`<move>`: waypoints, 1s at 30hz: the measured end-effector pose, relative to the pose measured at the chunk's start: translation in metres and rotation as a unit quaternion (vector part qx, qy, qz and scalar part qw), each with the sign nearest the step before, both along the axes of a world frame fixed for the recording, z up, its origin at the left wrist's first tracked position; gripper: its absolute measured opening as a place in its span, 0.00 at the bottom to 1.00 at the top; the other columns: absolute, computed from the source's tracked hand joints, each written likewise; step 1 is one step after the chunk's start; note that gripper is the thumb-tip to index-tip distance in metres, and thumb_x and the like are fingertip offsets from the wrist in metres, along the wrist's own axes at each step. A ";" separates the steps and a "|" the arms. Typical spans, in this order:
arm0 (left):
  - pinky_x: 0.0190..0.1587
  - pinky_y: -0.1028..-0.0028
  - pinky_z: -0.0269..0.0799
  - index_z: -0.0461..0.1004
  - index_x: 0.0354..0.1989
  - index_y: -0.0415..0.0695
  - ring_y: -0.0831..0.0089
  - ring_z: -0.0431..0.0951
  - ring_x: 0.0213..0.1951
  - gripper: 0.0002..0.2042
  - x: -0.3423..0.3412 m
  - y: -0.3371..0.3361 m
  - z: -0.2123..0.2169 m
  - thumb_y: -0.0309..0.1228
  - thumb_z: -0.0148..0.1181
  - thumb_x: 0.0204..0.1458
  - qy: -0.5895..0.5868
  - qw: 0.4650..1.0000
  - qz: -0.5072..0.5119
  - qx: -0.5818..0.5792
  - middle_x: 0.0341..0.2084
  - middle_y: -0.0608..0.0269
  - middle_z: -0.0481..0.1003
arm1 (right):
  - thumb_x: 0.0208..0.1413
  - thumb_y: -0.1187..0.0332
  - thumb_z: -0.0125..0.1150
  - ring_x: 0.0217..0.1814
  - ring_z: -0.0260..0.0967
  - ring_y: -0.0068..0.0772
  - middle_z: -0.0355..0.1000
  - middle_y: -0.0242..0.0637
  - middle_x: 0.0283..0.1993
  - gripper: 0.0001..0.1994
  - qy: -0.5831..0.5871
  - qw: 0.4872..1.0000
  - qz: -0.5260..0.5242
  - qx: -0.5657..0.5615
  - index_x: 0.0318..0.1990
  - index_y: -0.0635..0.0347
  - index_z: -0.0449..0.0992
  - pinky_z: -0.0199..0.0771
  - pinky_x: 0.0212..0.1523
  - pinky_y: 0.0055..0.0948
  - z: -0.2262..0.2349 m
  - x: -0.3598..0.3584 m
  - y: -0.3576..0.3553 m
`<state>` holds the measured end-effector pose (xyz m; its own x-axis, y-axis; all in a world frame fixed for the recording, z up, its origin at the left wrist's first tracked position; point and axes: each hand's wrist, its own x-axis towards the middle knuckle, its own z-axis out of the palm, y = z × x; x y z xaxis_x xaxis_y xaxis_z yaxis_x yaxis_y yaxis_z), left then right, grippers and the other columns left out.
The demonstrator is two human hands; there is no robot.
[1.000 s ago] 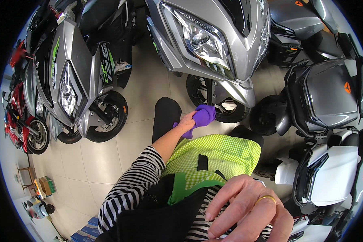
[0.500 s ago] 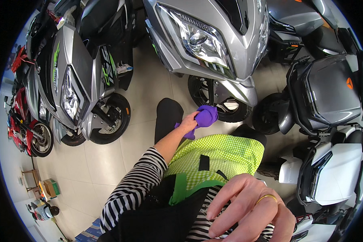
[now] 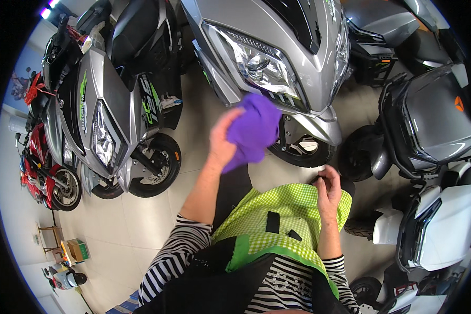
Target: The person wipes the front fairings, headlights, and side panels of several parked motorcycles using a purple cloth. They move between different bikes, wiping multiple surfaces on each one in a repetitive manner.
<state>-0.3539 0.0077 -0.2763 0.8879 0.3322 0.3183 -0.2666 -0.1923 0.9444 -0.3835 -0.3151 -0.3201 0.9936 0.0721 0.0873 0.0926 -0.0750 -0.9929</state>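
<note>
Your left hand (image 3: 222,138) holds a crumpled purple cleaning cloth (image 3: 254,131); the fingers are closed around its upper edge and the thumb presses on the near side, so the cloth is bunched and a loose corner hangs down toward your wrist. The cloth is lifted in the air in front of the large silver scooter (image 3: 277,47), just below its clear headlight (image 3: 259,65) and above its black front wheel (image 3: 301,149); I cannot tell whether it touches the bodywork or only hovers near. Your right hand (image 3: 327,191) rests at the edge of your green checked apron (image 3: 277,225), and its fingertips are pressed together, pinching the fabric or some small dark thing that I cannot make out. The main risk, I think, is the hanging corner: if it drags over the tyre or the grey fender (image 3: 314,128), it can pick up grit, and this grit may then scratch the headlight lens or the painted panel. A bunched cloth also gives uneven contact, so you may press with the knuckles instead of the soft material. You stand in a narrow gap, with the silver and black motorcycle (image 3: 104,120) on your left and a dark scooter (image 3: 429,120) on your right, so a wide movement of the elbow could knock against them.
</note>
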 end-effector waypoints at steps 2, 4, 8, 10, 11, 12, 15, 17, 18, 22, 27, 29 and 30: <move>0.60 0.70 0.65 0.74 0.51 0.38 0.66 0.71 0.56 0.17 0.022 0.024 0.050 0.21 0.61 0.50 -0.116 0.983 0.094 0.106 0.51 0.58 0.74 | 0.59 0.78 0.55 0.38 0.70 0.20 0.73 0.34 0.45 0.19 0.074 0.994 -0.002 -0.083 0.59 0.60 0.69 0.71 0.42 0.20 -0.048 -0.012 -0.021; 0.61 0.68 0.64 0.75 0.49 0.39 0.61 0.70 0.58 0.17 0.050 0.046 0.094 0.24 0.63 0.49 -0.214 0.944 0.160 0.192 0.52 0.54 0.72 | 0.59 0.72 0.57 0.37 0.75 0.28 0.75 0.37 0.42 0.18 0.180 0.960 0.016 -0.215 0.57 0.58 0.72 0.73 0.43 0.25 -0.081 -0.029 -0.037; 0.63 0.63 0.61 0.77 0.49 0.50 0.52 0.67 0.58 0.19 0.110 0.053 0.137 0.26 0.64 0.45 -0.202 0.896 0.214 0.332 0.56 0.51 0.66 | 0.56 0.63 0.59 0.45 0.77 0.39 0.79 0.41 0.44 0.18 0.196 0.948 0.094 -0.233 0.54 0.55 0.76 0.74 0.47 0.33 -0.116 -0.025 -0.049; 0.62 0.57 0.61 0.76 0.48 0.55 0.48 0.62 0.60 0.21 0.132 0.030 0.132 0.30 0.66 0.41 -0.172 0.851 0.287 0.405 0.57 0.54 0.64 | 0.56 0.62 0.59 0.45 0.77 0.38 0.79 0.41 0.44 0.18 0.224 0.935 0.096 -0.258 0.54 0.55 0.76 0.74 0.47 0.33 -0.121 -0.021 -0.047; 0.62 0.54 0.60 0.75 0.48 0.57 0.47 0.61 0.60 0.22 0.137 0.020 0.128 0.32 0.67 0.40 -0.133 0.837 0.319 0.425 0.58 0.55 0.63 | 0.56 0.62 0.59 0.45 0.77 0.37 0.79 0.41 0.44 0.18 0.238 0.932 0.098 -0.256 0.54 0.55 0.76 0.74 0.47 0.32 -0.122 -0.018 -0.044; 0.62 0.52 0.59 0.74 0.48 0.58 0.47 0.59 0.62 0.23 0.137 0.012 0.124 0.33 0.66 0.39 -0.134 0.824 0.319 0.448 0.58 0.57 0.61 | 0.58 0.67 0.59 0.40 0.74 0.23 0.77 0.35 0.38 0.17 0.217 0.935 0.102 -0.261 0.53 0.63 0.75 0.73 0.44 0.25 -0.121 -0.017 -0.043; 0.61 0.50 0.54 0.76 0.44 0.61 0.51 0.60 0.61 0.19 0.131 -0.017 0.105 0.42 0.65 0.38 -0.147 0.804 0.283 0.501 0.56 0.60 0.63 | 0.58 0.67 0.58 0.40 0.74 0.25 0.77 0.35 0.38 0.17 0.219 0.937 0.109 -0.251 0.53 0.63 0.75 0.73 0.44 0.25 -0.117 -0.015 -0.041; 0.60 0.52 0.55 0.78 0.42 0.61 0.51 0.62 0.59 0.18 0.123 -0.041 0.087 0.46 0.62 0.40 -0.165 0.761 0.275 0.565 0.54 0.60 0.65 | 0.57 0.66 0.59 0.39 0.74 0.26 0.77 0.35 0.38 0.18 0.218 0.936 0.110 -0.252 0.53 0.64 0.75 0.73 0.43 0.26 -0.116 -0.014 -0.041; 0.60 0.49 0.53 0.79 0.40 0.60 0.51 0.62 0.59 0.17 0.121 -0.052 0.079 0.49 0.60 0.41 -0.183 0.763 0.255 0.565 0.54 0.61 0.65 | 0.57 0.65 0.59 0.39 0.74 0.26 0.77 0.35 0.38 0.18 0.219 0.934 0.116 -0.256 0.53 0.64 0.75 0.73 0.43 0.26 -0.116 -0.013 -0.041; 0.59 0.42 0.53 0.78 0.36 0.62 0.54 0.63 0.59 0.11 0.103 -0.090 0.041 0.45 0.59 0.45 -0.229 0.747 0.159 0.604 0.53 0.63 0.67 | 0.57 0.61 0.57 0.41 0.77 0.34 0.79 0.39 0.39 0.19 0.230 0.938 0.121 -0.230 0.54 0.58 0.75 0.74 0.46 0.31 -0.127 -0.011 -0.042; 0.58 0.42 0.55 0.76 0.34 0.63 0.63 0.64 0.61 0.05 0.097 -0.095 0.012 0.39 0.57 0.49 -0.271 0.735 0.121 0.610 0.55 0.72 0.68 | 0.58 0.63 0.57 0.39 0.75 0.30 0.78 0.39 0.38 0.18 0.235 0.947 0.105 -0.193 0.54 0.60 0.75 0.73 0.44 0.28 -0.148 -0.014 -0.050; 0.59 0.41 0.56 0.75 0.33 0.64 0.65 0.64 0.61 0.04 0.098 -0.086 0.013 0.40 0.57 0.49 -0.273 0.727 0.102 0.622 0.55 0.75 0.68 | 0.59 0.64 0.57 0.37 0.74 0.28 0.77 0.37 0.37 0.17 0.247 0.952 0.092 -0.159 0.53 0.61 0.75 0.73 0.43 0.27 -0.154 -0.015 -0.053; 0.59 0.40 0.56 0.74 0.33 0.64 0.66 0.64 0.61 0.04 0.100 -0.080 0.016 0.40 0.57 0.49 -0.281 0.714 0.097 0.633 0.55 0.75 0.68 | 0.59 0.66 0.57 0.36 0.72 0.25 0.76 0.34 0.37 0.17 0.238 0.959 0.086 -0.129 0.53 0.64 0.74 0.72 0.42 0.25 -0.156 -0.014 -0.054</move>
<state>-0.2538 -0.0719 -0.2600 0.4775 -0.4389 0.7612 -0.3876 -0.8827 -0.2658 -0.3977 -0.3689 -0.4760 0.8877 0.1961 -0.4166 -0.3340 -0.3486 -0.8757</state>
